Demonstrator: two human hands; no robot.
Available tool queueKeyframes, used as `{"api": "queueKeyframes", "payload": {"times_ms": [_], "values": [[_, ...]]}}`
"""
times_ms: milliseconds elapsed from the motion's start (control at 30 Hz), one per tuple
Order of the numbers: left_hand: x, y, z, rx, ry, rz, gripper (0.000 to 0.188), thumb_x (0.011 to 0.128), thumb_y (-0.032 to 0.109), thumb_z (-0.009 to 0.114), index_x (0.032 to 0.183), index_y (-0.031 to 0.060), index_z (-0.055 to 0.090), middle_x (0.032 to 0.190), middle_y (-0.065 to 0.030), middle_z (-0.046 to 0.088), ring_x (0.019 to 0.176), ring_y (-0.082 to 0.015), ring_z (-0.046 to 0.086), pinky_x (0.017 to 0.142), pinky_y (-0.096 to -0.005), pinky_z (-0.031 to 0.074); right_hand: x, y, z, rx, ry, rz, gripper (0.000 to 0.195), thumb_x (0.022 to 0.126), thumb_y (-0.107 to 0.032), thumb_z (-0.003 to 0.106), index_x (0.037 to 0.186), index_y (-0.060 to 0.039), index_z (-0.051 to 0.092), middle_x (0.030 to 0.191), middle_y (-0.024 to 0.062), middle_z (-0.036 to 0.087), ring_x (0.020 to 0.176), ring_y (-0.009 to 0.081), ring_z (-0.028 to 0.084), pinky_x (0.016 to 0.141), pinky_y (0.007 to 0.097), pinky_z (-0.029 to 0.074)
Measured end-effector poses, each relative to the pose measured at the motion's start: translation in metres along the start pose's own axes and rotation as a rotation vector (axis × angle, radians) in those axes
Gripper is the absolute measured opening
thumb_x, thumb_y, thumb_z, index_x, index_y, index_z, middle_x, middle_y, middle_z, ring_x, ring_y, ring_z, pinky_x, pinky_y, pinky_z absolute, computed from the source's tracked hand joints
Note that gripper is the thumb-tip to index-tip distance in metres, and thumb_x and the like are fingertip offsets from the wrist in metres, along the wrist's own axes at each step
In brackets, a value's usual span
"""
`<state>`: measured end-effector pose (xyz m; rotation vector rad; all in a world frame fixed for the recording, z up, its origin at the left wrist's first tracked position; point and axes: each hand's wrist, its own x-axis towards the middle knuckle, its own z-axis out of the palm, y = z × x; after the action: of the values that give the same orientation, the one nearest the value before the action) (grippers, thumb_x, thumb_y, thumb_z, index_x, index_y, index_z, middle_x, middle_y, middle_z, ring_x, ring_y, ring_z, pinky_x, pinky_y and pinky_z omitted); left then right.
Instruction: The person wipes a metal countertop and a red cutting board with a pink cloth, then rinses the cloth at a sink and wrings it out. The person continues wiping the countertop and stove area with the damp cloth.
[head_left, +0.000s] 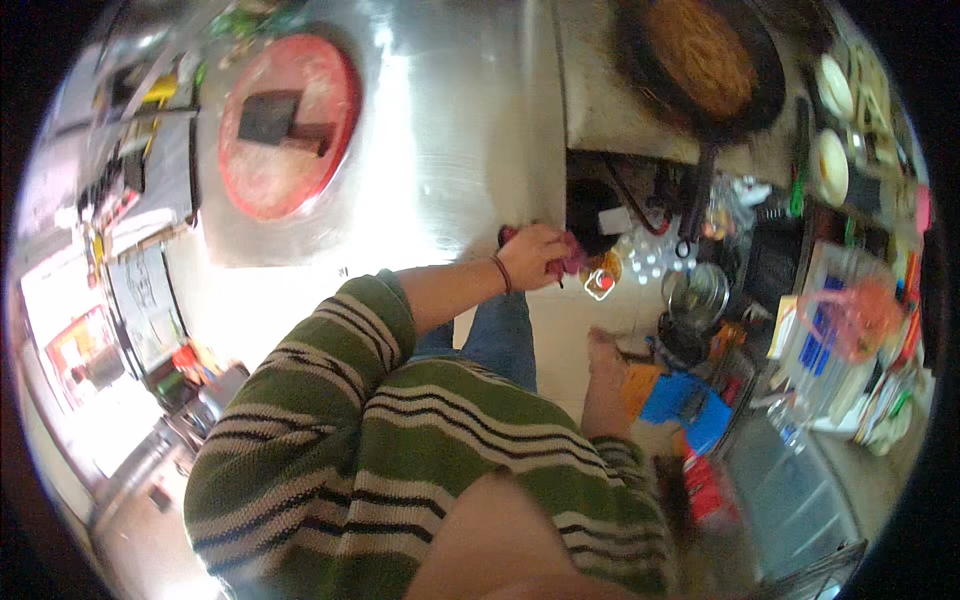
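Observation:
My left hand (534, 256) reaches to the front edge of a stainless steel counter (450, 150), its fingers closed around a crumpled purplish-red cloth (574, 255). Down at my right side hangs my right hand (602, 349), blurred; whether its fingers are apart is hard to make out. A cleaver (268, 118) with a dark blade and handle lies on a round cutting board (266, 187) with a red rim, left on the counter. At the upper right, a dark wok (769, 82) holds brown food (701, 56), and its handle (697, 191) points towards me.
Below the stove, an oil bottle (602, 279) and a metal pot (697, 289) stand low down. Bowls (832, 166) line the right side. A plastic crate (814, 345) with a pinkish-orange bag (862, 319) and a blue sheet-like item (686, 409) are at my right.

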<state>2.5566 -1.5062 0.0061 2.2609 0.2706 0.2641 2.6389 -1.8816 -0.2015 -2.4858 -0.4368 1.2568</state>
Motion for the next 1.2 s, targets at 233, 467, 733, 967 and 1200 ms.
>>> {"api": "queueKeyframes", "payload": {"times_ms": [233, 467, 733, 967, 1200], "values": [[-0.065, 0.022, -0.069, 0.215, 0.480, -0.359, 0.034, 0.062, 0.012, 0.067, 0.095, 0.0082, 0.062, 0.094, -0.0152, 0.056, 0.090, -0.0359, 0.053, 0.081, -0.0465, 0.045, -0.046, 0.033, 0.019, 0.253, -0.283, 0.352, 0.036, 0.092, -0.033, 0.049, 0.108, -0.0021, 0.060, 0.092, 0.0140, 0.061, 0.080, 0.0252, 0.056, 0.073, 0.0351, 0.046], [-0.107, 0.007, 0.027, -0.239, 0.027, -0.082, 0.039, 0.059, 0.025, 0.070, 0.093, 0.0080, 0.060, 0.091, -0.0132, 0.058, 0.092, -0.0347, 0.055, 0.080, -0.0457, 0.045, -0.041, -0.104, 0.032, -0.090, -0.314, -0.105, 0.019, 0.090, -0.019, 0.055, 0.100, -0.0035, 0.062, 0.089, 0.0055, 0.065, 0.073, 0.0170, 0.060, 0.062, 0.0302, 0.048], [-0.342, 0.018, -0.102, -0.788, 0.606, -0.876, 0.037, 0.067, 0.017, 0.069, 0.103, 0.0104, 0.064, 0.088, -0.0139, 0.064, 0.079, -0.0253, 0.062, 0.073, -0.0338, 0.051, -0.105, -0.195, 0.078, 0.010, -0.421, -0.001, 0.024, 0.086, -0.020, 0.060, 0.101, -0.0012, 0.062, 0.083, 0.0047, 0.064, 0.073, 0.0131, 0.060, 0.063, 0.0258, 0.047], [-0.716, 0.018, -0.074, -1.226, 1.719, -1.485, 0.021, 0.079, 0.002, 0.061, 0.098, 0.0031, 0.053, 0.084, -0.0100, 0.062, 0.069, -0.0224, 0.063, 0.060, -0.0362, 0.055, -0.152, -0.291, 0.178, -0.667, -0.470, -0.554, 0.024, 0.083, -0.019, 0.057, 0.100, -0.0034, 0.066, 0.083, 0.0077, 0.066, 0.073, 0.0161, 0.061, 0.067, 0.0286, 0.048], [-0.966, 0.110, 0.040, -0.683, 1.478, -2.185, 0.023, 0.085, 0.025, 0.062, 0.078, 0.0038, 0.069, 0.070, -0.0065, 0.068, 0.053, -0.0140, 0.060, 0.052, -0.0265, 0.049, -0.188, -0.423, 0.323, -0.522, -0.542, -0.650, 0.024, 0.082, -0.021, 0.060, 0.093, 0.0006, 0.065, 0.077, 0.0108, 0.066, 0.070, 0.0161, 0.064, 0.066, 0.0301, 0.050]]}}
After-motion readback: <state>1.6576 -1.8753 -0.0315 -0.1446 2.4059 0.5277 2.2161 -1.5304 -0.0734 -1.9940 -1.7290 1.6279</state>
